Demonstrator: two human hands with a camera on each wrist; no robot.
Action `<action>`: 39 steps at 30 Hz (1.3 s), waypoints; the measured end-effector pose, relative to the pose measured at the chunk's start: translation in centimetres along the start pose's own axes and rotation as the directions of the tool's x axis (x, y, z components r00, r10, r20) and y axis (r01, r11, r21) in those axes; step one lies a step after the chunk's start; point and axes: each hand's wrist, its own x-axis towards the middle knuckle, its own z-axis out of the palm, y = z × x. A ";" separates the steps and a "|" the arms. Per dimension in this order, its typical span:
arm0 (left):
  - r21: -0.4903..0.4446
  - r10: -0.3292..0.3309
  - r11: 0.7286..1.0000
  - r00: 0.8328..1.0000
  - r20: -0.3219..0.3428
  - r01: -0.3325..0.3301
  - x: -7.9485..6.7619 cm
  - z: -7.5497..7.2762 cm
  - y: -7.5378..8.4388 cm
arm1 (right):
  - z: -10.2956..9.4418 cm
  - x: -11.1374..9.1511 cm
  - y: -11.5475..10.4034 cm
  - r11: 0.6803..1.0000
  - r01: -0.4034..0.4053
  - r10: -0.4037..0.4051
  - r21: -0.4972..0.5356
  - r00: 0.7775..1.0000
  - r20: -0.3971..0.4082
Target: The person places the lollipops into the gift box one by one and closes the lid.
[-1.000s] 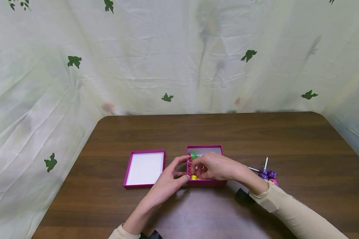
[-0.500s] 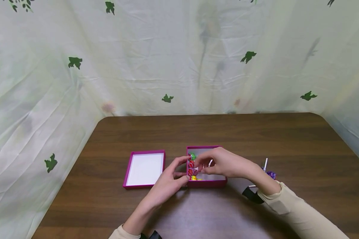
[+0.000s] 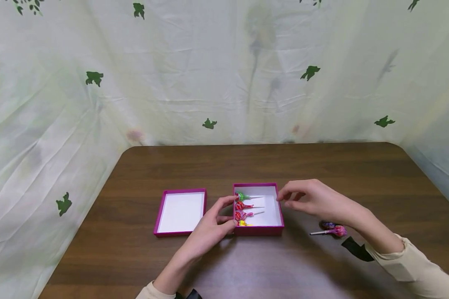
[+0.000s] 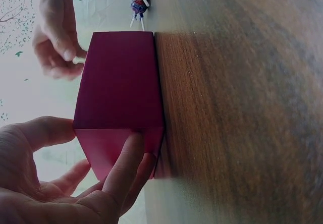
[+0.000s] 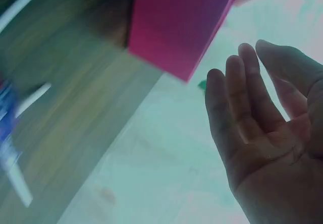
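Note:
A magenta box with a white inside stands uncovered on the table. Along its left wall lie wrapped lollipops: a green one, a red one, a pink-and-red one and a yellow one, sticks pointing right. My left hand holds the box by its left side, fingers and thumb at the edges; in the left wrist view they press the box's end wall. My right hand hovers just beyond the right rim, empty, fingers extended in the right wrist view.
The matching lid lies left of the box, white inside up. Right of it, partly under the right forearm, are a pink-purple lollipop and a dark purple one. A leaf-patterned curtain hangs behind the table.
My right hand has let go of the pink-and-red lollipop in the box and moved right, out over the right rim. The left hand stays on the box.

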 end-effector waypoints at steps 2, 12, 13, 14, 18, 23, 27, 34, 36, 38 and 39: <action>0.000 0.001 1.000 1.000 0.000 -0.001 0.0 0.0 0.1 | -0.5 -0.9 0.5 1.000 -0.010 0.010 -0.014 1.000 -0.001; 0.016 0.007 1.000 1.000 -0.015 -0.006 0.0 -0.1 0.1 | -1.4 -4.2 3.1 0.992 0.078 -0.081 -0.096 0.997 -0.022; 0.015 0.005 1.000 1.000 -0.014 -0.004 0.0 -0.2 0.0 | -1.4 -4.5 3.4 0.992 0.078 -0.080 -0.099 0.997 -0.019; 0.016 0.002 1.000 1.000 -0.014 -0.002 0.0 -0.2 0.0 | -1.4 -4.8 3.6 0.991 0.079 -0.081 -0.108 0.997 -0.016; 0.015 -0.002 1.000 1.000 -0.010 0.002 0.1 -0.2 -0.1 | -1.6 -5.8 4.6 0.989 0.065 -0.069 -0.136 0.997 -0.021; 0.016 -0.004 1.000 1.000 -0.014 0.004 0.1 -0.2 -0.1 | -1.7 -6.6 5.9 0.985 0.047 -0.050 -0.165 0.999 -0.015; 0.016 -0.002 1.000 1.000 -0.016 0.002 0.1 -0.1 -0.1 | -1.6 -6.8 6.6 0.989 0.020 -0.020 -0.149 1.000 0.000; 0.008 0.001 1.000 1.000 -0.010 -0.001 0.1 0.1 -0.1 | -1.3 -7.1 7.6 0.991 -0.033 0.032 -0.130 0.999 -0.013; 0.005 0.003 1.000 1.000 -0.008 -0.003 0.1 0.1 -0.1 | -1.3 -7.2 7.7 0.990 -0.064 0.064 -0.126 0.998 -0.006; 0.006 0.004 1.000 1.000 -0.008 -0.004 0.1 0.2 -0.2 | -1.3 -7.3 7.7 0.989 -0.084 0.086 -0.125 0.996 0.010; 0.006 0.006 1.000 1.000 -0.008 -0.006 0.1 0.2 -0.2 | -1.3 -7.4 7.8 0.988 -0.090 0.093 -0.124 0.995 0.019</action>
